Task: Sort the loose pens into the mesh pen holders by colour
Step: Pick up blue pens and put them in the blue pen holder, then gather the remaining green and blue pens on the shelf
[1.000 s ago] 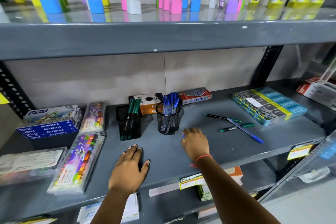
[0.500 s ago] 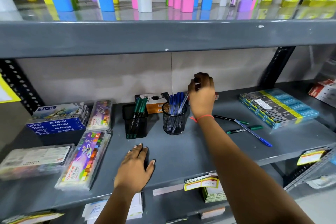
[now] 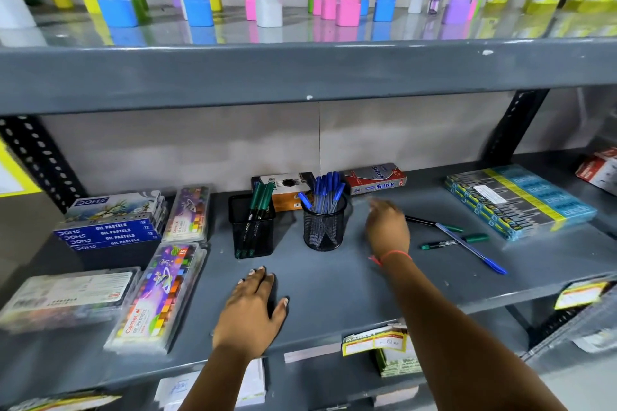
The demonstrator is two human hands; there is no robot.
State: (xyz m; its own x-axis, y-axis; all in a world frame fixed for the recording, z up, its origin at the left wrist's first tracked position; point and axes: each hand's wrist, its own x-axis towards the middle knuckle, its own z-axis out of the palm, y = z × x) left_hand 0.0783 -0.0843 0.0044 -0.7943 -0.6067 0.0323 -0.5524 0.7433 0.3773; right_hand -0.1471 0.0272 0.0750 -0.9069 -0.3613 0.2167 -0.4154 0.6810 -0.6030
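Two black mesh holders stand on the grey shelf (image 3: 334, 290). The square holder (image 3: 252, 227) on the left has green pens in it; the round holder (image 3: 324, 227) beside it has several blue pens. Three loose pens lie to the right: a blue pen (image 3: 474, 252) crossing a green-capped pen (image 3: 455, 241), and a second green-tipped pen (image 3: 430, 223) behind them. My right hand (image 3: 387, 227) hovers blurred between the round holder and the loose pens, fingers apart, holding nothing. My left hand (image 3: 255, 307) rests flat on the shelf in front of the holders.
Boxes of oil pastels (image 3: 113, 227) and crayon cases (image 3: 160, 297) fill the shelf's left side. Small boxes (image 3: 375, 178) stand against the back wall behind the holders. A wrapped pack of pencils (image 3: 517, 200) lies at the right. A higher shelf (image 3: 300, 73) overhangs.
My right hand picked a blue pen off the shelf, put it in the round holder, then let go and dropped down to the right toward the loose pens. The left hand stayed flat.
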